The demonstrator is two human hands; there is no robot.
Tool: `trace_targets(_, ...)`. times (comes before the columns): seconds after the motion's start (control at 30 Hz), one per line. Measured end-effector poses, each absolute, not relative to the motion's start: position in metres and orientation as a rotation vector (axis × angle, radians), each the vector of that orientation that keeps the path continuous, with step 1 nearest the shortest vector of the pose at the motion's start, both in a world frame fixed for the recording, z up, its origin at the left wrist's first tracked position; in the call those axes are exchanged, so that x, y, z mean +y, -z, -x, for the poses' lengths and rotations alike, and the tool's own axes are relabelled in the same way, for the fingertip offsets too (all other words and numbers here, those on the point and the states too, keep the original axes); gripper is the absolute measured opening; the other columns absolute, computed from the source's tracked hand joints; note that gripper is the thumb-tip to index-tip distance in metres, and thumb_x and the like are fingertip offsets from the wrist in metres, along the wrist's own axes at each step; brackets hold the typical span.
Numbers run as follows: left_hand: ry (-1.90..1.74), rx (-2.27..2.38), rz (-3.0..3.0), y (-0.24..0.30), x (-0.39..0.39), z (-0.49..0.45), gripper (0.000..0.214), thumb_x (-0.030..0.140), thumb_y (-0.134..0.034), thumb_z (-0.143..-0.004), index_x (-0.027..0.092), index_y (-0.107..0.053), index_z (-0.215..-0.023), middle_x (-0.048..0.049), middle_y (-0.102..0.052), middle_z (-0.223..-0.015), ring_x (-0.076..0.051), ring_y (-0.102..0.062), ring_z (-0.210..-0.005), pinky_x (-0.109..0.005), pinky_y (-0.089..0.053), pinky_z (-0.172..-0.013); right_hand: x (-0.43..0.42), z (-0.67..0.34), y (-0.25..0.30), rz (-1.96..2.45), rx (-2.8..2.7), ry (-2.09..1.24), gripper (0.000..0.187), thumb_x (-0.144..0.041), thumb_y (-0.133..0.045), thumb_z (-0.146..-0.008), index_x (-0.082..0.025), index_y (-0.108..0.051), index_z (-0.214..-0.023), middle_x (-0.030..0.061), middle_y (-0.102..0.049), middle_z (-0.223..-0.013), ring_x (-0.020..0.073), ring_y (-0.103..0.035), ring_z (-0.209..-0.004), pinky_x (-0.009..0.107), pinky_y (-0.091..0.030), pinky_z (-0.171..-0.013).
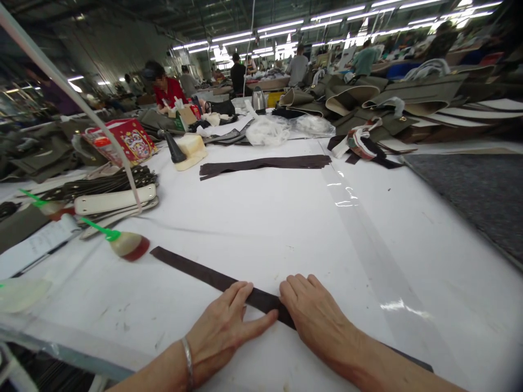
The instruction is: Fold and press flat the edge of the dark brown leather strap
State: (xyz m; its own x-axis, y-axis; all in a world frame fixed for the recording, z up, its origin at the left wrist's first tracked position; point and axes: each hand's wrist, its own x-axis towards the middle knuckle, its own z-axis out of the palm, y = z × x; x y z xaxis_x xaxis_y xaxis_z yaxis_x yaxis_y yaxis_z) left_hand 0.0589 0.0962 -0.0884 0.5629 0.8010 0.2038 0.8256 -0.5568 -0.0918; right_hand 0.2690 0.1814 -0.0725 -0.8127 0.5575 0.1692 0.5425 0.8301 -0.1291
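Note:
A long dark brown strip (192, 269), which looks like leather, lies slantwise on the white table (253, 218). My left hand (224, 324) rests on its middle, fingers stretched and thumb spread apart along the near edge. Just to the right, my right hand (312, 310) has its fingers curled over the same strip, the fingertips turned under and partly hidden. Beyond my right forearm a dark end of material shows at the table's near right. A squeeze bottle (129, 245) with a green nozzle and reddish liquid lies by the strip's far left end.
Farther back lies a bundle of similar dark strips (265, 163). A block with a black horn-shaped piece (174, 148) stands to its left. Pale straps (116, 200) and a slanting white pole (81, 90) are at left, a dark grey mat (469, 190) at right. People work in the background.

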Motion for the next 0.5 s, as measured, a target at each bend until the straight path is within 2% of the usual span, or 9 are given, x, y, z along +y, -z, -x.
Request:
trace_targets(0.1, 0.175, -1.375, 2.626, 0.088, 0.095, -0.058, 0.081, -0.001, -0.054, -0.078, 0.037, -0.024, -0.142, -0.0183, -0.031, -0.131, -0.032, -0.043, -0.119, -0.044, -0.054, -0.089, 0.181, -0.268, 0.066, 1.198, -2.734, -0.519, 0.019, -0.002, -0.039, -0.087, -0.019, -0.045, -0.082, 0.0033, -0.054, -0.078, 0.0241, -0.048, -0.07, 0.038, -0.033, -0.066)
trace_targets(0.2, 0.17, -1.369, 2.626, 0.088, 0.094, -0.059, 0.081, 0.0, -0.054, -0.078, 0.038, -0.024, -0.142, -0.0177, -0.032, -0.131, -0.031, -0.043, -0.119, -0.044, -0.053, -0.09, 0.182, -0.272, 0.057, 1.141, -2.714, -0.736, 0.012, -0.009, -0.042, -0.093, -0.019, -0.047, -0.088, 0.0025, -0.056, -0.083, 0.0238, -0.05, -0.075, 0.039, -0.036, -0.071)
trace_targets(0.23, 0.168, -1.369, 2.625, 0.087, 0.094, -0.059, 0.08, 0.0, -0.054, -0.078, 0.037, -0.024, -0.142, -0.0171, -0.033, -0.13, -0.031, -0.044, -0.119, -0.043, -0.053, -0.09, 0.182, -0.273, 0.055, 1.079, -2.716, -0.771, 0.005, -0.014, -0.048, -0.093, -0.019, -0.048, -0.093, 0.0027, -0.057, -0.087, 0.0242, -0.051, -0.079, 0.041, -0.037, -0.074)
trace_targets(0.3, 0.17, -1.364, 2.612, 0.087, 0.093, -0.059, 0.077, 0.0, -0.053, -0.078, 0.034, -0.027, -0.142, -0.017, -0.035, -0.13, -0.03, -0.044, -0.119, -0.042, -0.054, -0.09, 0.181, -0.274, 0.054, 0.987, -2.73, -0.766, 0.012, -0.019, -0.055, -0.092, -0.019, -0.049, -0.102, 0.0045, -0.058, -0.096, 0.0259, -0.053, -0.088, 0.045, -0.039, -0.081)
trace_targets(0.4, 0.222, -1.311, 2.556, 0.085, 0.094, -0.059, 0.063, -0.001, -0.051, -0.078, 0.025, -0.041, -0.135, -0.0179, -0.041, -0.128, -0.03, -0.045, -0.118, -0.04, -0.055, -0.088, 0.179, -0.273, 0.058, 0.99, -2.764, -0.715, 0.015, -0.009, -0.053, -0.089, -0.016, -0.051, -0.102, 0.0074, -0.059, -0.1, 0.0271, -0.053, -0.093, 0.049, -0.04, -0.086)
trace_targets(0.5, 0.26, -1.261, 2.497, 0.082, 0.095, -0.06, 0.05, -0.001, -0.05, -0.079, 0.018, -0.05, -0.125, -0.0177, -0.047, -0.123, -0.028, -0.049, -0.114, -0.04, -0.056, -0.087, 0.178, -0.273, 0.062, 1.023, -2.747, -0.757, 0.017, -0.004, -0.052, -0.088, -0.017, -0.052, -0.098, 0.006, -0.059, -0.099, 0.0262, -0.054, -0.092, 0.05, -0.041, -0.087)
